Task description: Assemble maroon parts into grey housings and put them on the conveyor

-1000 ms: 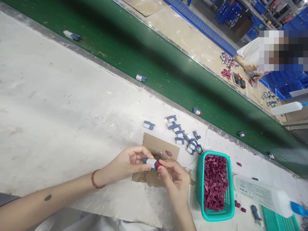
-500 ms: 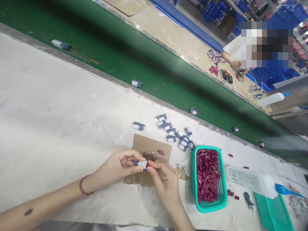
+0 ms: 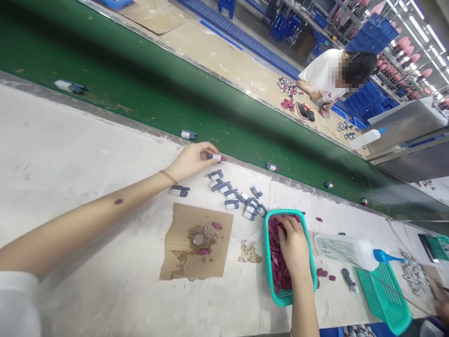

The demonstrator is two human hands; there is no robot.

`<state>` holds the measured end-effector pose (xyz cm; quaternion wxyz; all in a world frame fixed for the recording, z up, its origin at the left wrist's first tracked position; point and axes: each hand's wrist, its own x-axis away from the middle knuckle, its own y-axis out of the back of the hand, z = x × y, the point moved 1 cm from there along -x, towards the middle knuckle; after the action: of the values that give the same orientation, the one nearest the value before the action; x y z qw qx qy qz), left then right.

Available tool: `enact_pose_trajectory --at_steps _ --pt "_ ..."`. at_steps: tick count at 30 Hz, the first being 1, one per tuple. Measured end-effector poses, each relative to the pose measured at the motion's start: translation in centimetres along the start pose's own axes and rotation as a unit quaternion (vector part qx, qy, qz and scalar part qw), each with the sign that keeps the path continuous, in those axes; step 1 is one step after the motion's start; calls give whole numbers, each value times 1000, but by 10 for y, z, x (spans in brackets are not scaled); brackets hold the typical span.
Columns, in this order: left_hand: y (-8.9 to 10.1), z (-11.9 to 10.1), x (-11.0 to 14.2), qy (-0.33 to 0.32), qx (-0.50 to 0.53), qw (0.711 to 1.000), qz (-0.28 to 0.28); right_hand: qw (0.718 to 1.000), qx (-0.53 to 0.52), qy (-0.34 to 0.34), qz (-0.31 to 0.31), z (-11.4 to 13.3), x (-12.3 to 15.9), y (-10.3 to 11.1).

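Note:
My left hand (image 3: 192, 163) is over the near edge of the green belt, its fingers closed on a small blue-grey and white plastic part with a dark red tip (image 3: 216, 157). My right hand (image 3: 295, 245) reaches into a teal basket (image 3: 310, 262) full of small dark red pieces (image 3: 276, 262). Its fingers are apart, resting among the pieces, with the tips partly hidden. Several blue-grey and white parts (image 3: 231, 194) lie on the table below my left hand. A brown cardboard sheet (image 3: 215, 264) bears a wet, glossy patch and two red pieces (image 3: 204, 251).
The green belt (image 3: 147, 107) crosses beyond the table, carrying several spaced parts. Right of the basket lie a white bottle with a blue nozzle (image 3: 365, 253) and another teal basket (image 3: 386, 295). Across the belt, a co-worker (image 3: 322, 70) handles small parts.
Both hands have left the cardboard. My left hand moved up to the belt's edge with the red-tipped part; my right hand let go of it and moved right into the basket. The view shifted.

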<state>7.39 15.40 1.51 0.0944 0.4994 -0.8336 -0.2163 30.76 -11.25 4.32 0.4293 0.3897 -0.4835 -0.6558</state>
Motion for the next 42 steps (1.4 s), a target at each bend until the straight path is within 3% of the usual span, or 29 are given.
enact_pose_trajectory --at_steps 4,7,10,13,17,22,24,27,29,33,35,42 --pt "-8 12 -44 -81 -109 991 -5 999 23 28 -13 -6 -3 -4" --pt "-1 28 -56 -123 -234 964 -9 999 7 43 -16 -9 -1 -5" --pt "10 42 -59 -132 -297 946 26 998 -11 55 -16 -10 1 -6" --pt "15 48 -59 -132 -290 946 53 998 5 62 -5 -8 1 -7" --pt "15 44 -60 -123 -266 955 37 998 1 62 18 -5 -1 -6" --pt "19 35 -55 -97 -210 973 4 989 -150 -14 -6 -5 0 2" --pt "21 30 -44 -67 -154 986 -16 966 -247 -73 -29 -2 3 6" --pt "27 21 -13 31 42 998 -23 913 -378 -144 -46 10 11 9" --pt "30 13 15 98 169 981 -2 879 -442 -178 -38 23 17 9" --pt "35 -4 72 188 259 947 44 834 -519 -185 -8 59 22 -2" --pt "35 -10 94 212 267 938 56 838 -523 -155 10 79 22 -12" --pt "26 -8 139 257 319 908 85 905 -422 -4 57 130 21 -47"
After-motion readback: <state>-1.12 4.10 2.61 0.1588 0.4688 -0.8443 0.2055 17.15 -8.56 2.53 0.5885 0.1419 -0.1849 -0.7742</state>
